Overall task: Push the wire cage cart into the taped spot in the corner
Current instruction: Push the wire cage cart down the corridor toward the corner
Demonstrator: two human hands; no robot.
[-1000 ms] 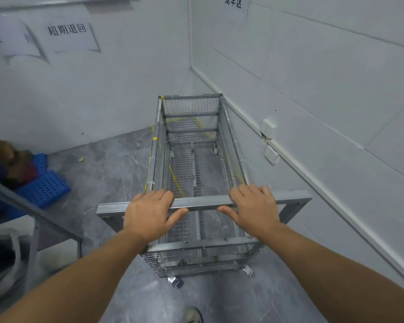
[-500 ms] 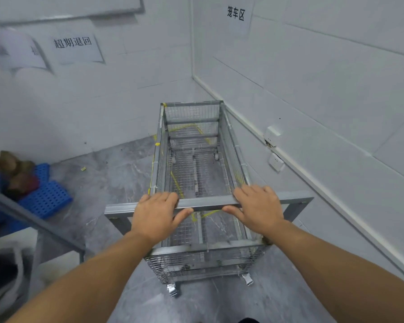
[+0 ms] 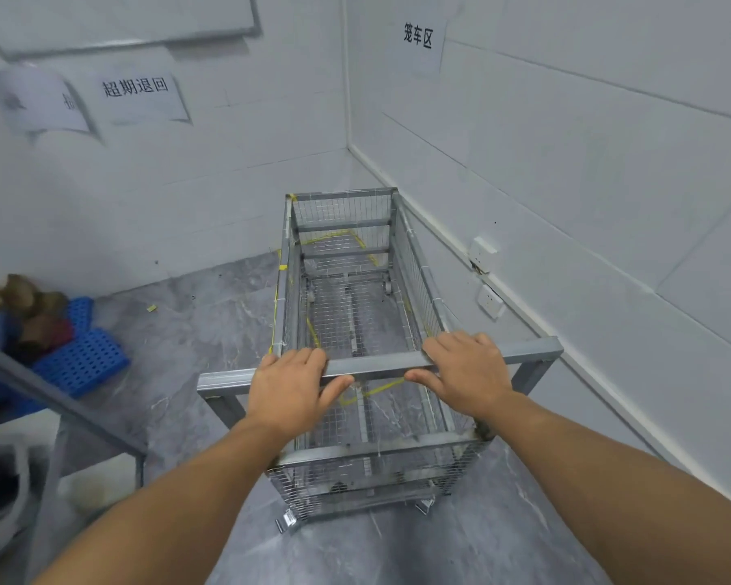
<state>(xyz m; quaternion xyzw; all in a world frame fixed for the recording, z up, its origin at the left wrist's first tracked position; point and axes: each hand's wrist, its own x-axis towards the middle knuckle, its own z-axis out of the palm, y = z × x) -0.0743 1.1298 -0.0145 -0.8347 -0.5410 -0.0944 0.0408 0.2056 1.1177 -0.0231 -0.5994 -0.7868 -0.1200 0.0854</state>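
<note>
Grey-metal wire cage cart [image 3: 347, 314] stands lengthwise in the room corner, its far end close to the back wall and its right side running just beside the right wall [image 3: 587, 171]. Left of the cart, a blue perforated pallet [image 3: 81, 361] lies on the marbled grey floor [image 3: 195, 331], with brown lumps on its far end; a grey frame bar crosses in front of it. Left hand [image 3: 290, 388] rests palm-down on the cart's horizontal push bar [image 3: 376, 367], fingers close together and curled over the far edge, thumb hooked beneath the near edge. Yellow floor tape [image 3: 372, 390] shows through the mesh floor between the two hands and again under the far end of the cart. Right hand [image 3: 465, 375] lies on the same bar, fingers together over the top, thumb pointing left under the bar. Both forearms reach forward, nearly straight, converging on the bar. Two white wall sockets [image 3: 488, 299] sit low on the right wall, beside the cart. Paper signs hang on both walls.
</note>
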